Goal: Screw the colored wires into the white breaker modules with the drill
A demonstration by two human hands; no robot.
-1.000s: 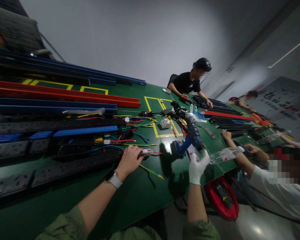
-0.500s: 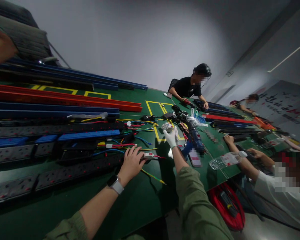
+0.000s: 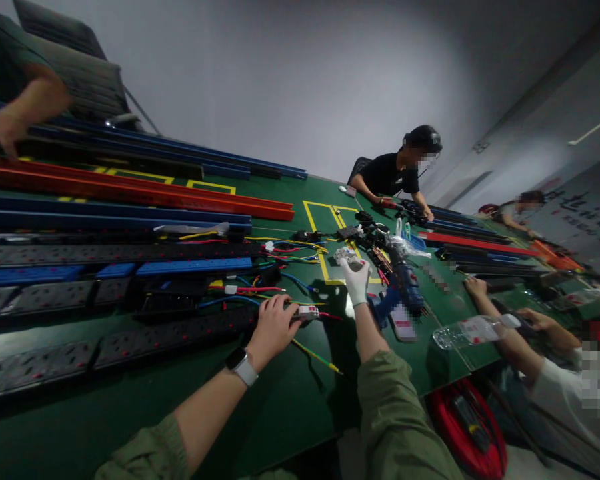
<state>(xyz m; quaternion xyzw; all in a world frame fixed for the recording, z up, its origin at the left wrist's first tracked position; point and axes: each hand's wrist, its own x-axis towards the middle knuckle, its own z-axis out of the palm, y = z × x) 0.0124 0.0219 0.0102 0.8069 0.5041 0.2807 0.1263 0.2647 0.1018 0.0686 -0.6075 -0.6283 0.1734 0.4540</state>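
My left hand [image 3: 276,323], bare, with a watch on the wrist, curls at the end of a black power strip [image 3: 175,339]. Between its thumb and fingers is a small white circuit breaker [image 3: 309,311] with a red wire running out to the right. A green-yellow wire [image 3: 316,355] trails below it. My right hand [image 3: 356,280], in a white glove, is closed on a small white-and-grey block [image 3: 347,256], whose kind is unclear. The block is partly covered by the fingers, over the yellow-taped part of the table.
Several power strips and an orange rail [image 3: 180,195] lie at left, with loose wires at their ends. A blue power drill [image 3: 404,277], a phone [image 3: 404,327] and a plastic bottle [image 3: 475,331] are to the right. Co-workers sit across, at left and at right.
The view has turned slightly left, so most things sit further right. My right hand has tilted slightly around the block. A co-worker's arm at far left has come further in.
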